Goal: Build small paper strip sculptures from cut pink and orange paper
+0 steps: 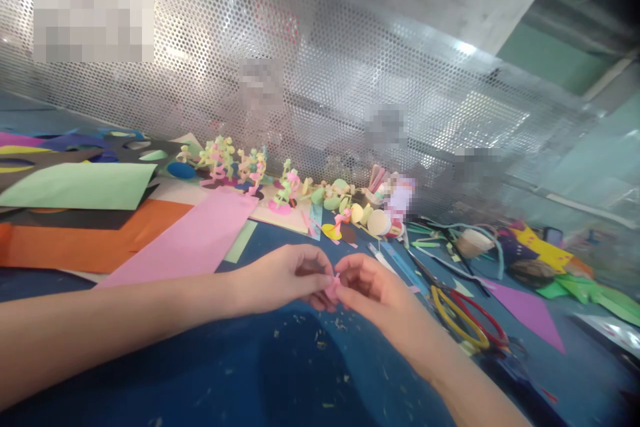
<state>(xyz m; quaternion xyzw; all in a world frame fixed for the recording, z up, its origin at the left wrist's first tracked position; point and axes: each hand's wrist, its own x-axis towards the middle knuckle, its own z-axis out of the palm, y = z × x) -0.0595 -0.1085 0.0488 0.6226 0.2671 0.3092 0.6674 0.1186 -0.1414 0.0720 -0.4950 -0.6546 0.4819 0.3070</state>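
Between the fingertips of both hands is a small pink piece of paper [333, 287], held a little above the blue tabletop [320, 373]. My left hand [297, 275] pinches it from the left, thumb against fingers. From the right, my right hand [367, 283] pinches the same piece, its fingers curled over. Part of the paper is hidden by the fingers, so its exact shape is unclear. Small paper scraps lie scattered on the table under the hands.
Pink [187, 240], orange [100, 243] and green [85, 185] sheets lie at left. Small paper figures [220, 157] stand behind. At right are scissors [465, 320], a ruler [403, 263], a purple sheet [530, 310] and a white-lidded bottle [383, 223]. Perforated metal screen [310, 80] stands beyond.
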